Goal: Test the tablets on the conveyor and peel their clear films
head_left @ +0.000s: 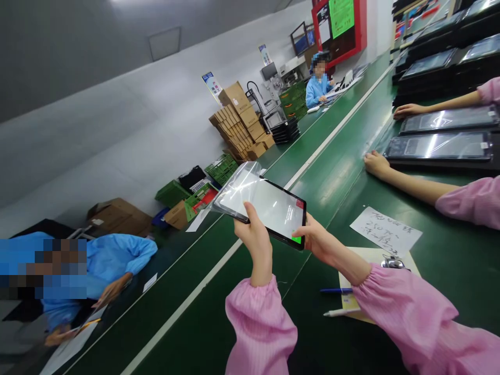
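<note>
A tablet (279, 208) with a black frame is held tilted above the green bench, its screen lit white with a red patch and a green patch at the right end. My left hand (253, 229) grips its near long edge, thumb over the front. Clear plastic film (238, 187) lies loosely over the tablet's left end and sticks up beyond it. At the right end, my right hand (314, 237) holds the near corner, its thumb by the green patch. The fingers behind the tablet are hidden.
A handwritten paper (385, 229), a clipboard (408, 263), a blue pen (334, 290) and a white pen (339, 313) lie to the right. Another person's hand (377, 164) rests beside trays of tablets (441, 146). Across the green bench (250, 297) sits a worker in blue (117, 255).
</note>
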A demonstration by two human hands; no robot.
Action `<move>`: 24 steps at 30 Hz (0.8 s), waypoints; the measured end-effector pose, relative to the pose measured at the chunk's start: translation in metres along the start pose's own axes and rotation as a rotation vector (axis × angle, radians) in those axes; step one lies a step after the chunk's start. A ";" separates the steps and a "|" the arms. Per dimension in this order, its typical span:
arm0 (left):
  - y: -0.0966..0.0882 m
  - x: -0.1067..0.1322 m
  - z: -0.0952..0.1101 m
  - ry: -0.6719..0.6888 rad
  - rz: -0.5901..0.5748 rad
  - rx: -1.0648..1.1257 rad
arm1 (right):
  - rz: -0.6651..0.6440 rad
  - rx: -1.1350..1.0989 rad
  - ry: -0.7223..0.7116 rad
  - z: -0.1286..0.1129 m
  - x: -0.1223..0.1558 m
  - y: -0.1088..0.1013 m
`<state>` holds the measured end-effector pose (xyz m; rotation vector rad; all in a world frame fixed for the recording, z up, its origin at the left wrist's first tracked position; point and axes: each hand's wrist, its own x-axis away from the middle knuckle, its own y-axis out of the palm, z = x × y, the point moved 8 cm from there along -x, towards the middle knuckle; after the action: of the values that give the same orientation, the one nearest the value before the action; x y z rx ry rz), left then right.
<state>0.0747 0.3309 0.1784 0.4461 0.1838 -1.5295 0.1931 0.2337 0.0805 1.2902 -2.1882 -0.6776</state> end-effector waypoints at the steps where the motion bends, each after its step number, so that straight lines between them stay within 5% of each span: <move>1: 0.000 0.000 0.001 0.004 0.003 -0.002 | 0.001 0.001 0.000 0.000 0.000 0.000; 24: 0.001 0.000 0.001 -0.002 -0.031 0.028 | -0.004 -0.032 -0.002 -0.003 0.003 0.004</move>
<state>0.0752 0.3303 0.1795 0.4661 0.1686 -1.5646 0.1913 0.2322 0.0854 1.2790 -2.1681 -0.7124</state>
